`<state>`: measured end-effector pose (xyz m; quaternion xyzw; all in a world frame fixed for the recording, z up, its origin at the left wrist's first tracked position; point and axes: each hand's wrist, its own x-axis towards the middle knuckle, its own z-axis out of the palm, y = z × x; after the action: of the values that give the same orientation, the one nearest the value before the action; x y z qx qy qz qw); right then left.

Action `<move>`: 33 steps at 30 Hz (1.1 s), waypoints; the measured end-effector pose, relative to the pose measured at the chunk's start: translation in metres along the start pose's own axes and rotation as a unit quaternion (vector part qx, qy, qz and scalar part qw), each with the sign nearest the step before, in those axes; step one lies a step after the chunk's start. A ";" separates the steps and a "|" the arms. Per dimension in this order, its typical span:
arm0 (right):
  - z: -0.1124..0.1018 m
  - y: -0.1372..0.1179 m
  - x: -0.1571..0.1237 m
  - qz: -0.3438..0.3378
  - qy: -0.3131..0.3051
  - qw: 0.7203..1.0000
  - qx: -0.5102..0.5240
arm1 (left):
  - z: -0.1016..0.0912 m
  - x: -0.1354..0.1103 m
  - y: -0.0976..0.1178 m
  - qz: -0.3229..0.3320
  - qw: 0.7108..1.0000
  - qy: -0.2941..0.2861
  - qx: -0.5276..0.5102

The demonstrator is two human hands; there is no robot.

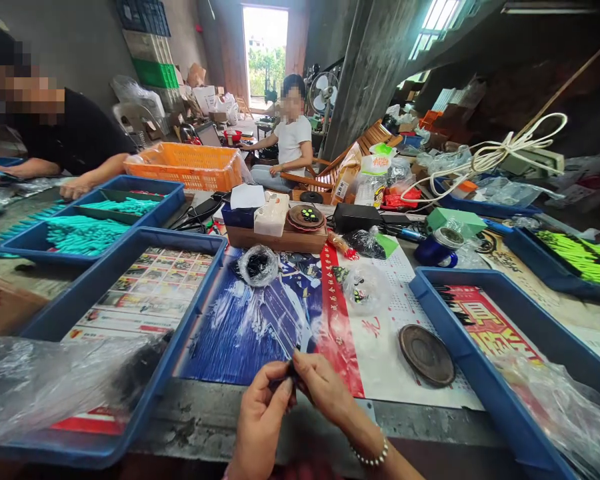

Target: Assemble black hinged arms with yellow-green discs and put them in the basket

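Observation:
My left hand [261, 415] and my right hand [324, 390] meet at the near edge of the table, fingers pinched together on a small dark piece [291, 371] that I cannot make out in detail. They hover over a blue and red printed poster [260, 320] spread on the tabletop. A round dark lid [427, 355] lies to the right of my right hand. Two small plastic bags, one of dark pieces [258, 265] and one of mixed pieces [364, 288], rest farther back on the poster.
Blue trays stand at the left [95, 293] and right [485, 387], with crumpled clear plastic in each. A farther tray [85, 230] holds teal sticks. An orange crate [190, 165], boxes and clutter line the back. One person sits at the far left, another by the doorway.

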<state>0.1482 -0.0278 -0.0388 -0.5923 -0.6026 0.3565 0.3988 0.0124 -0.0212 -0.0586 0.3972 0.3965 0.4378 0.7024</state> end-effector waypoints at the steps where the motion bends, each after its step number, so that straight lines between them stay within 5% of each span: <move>1: 0.000 0.000 0.000 -0.004 0.013 1.000 -0.007 | -0.001 -0.001 -0.001 0.003 1.000 0.001 -0.002; 4: 0.001 -0.003 -0.001 0.003 0.041 0.999 -0.019 | -0.002 -0.003 -0.002 0.015 1.000 -0.001 -0.002; 8: 0.002 -0.005 -0.001 -0.005 -0.036 0.999 0.013 | -0.004 -0.003 -0.002 -0.007 1.000 0.005 -0.007; 12: 0.004 -0.002 0.000 -0.028 0.055 0.997 -0.048 | -0.003 -0.001 0.001 0.011 1.000 0.004 -0.011; 16: 0.005 -0.001 -0.001 0.016 -0.014 1.000 0.022 | 0.000 -0.002 0.007 0.017 1.000 0.005 0.012; 20: 0.006 -0.001 -0.001 0.011 0.023 1.000 0.008 | -0.001 -0.005 0.009 0.035 0.999 0.010 0.013; 23: 0.003 0.002 -0.001 0.026 -0.041 0.998 0.044 | -0.001 -0.006 0.008 0.008 1.000 0.005 0.001; 33: 0.005 -0.002 -0.025 0.035 -0.077 0.996 0.003 | 0.012 0.005 0.025 -0.051 0.978 0.127 -0.158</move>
<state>0.1421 -0.0529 -0.0411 -0.5825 -0.6094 0.4169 0.3399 0.0172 -0.0113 -0.0326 0.2015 0.4278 0.5057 0.7216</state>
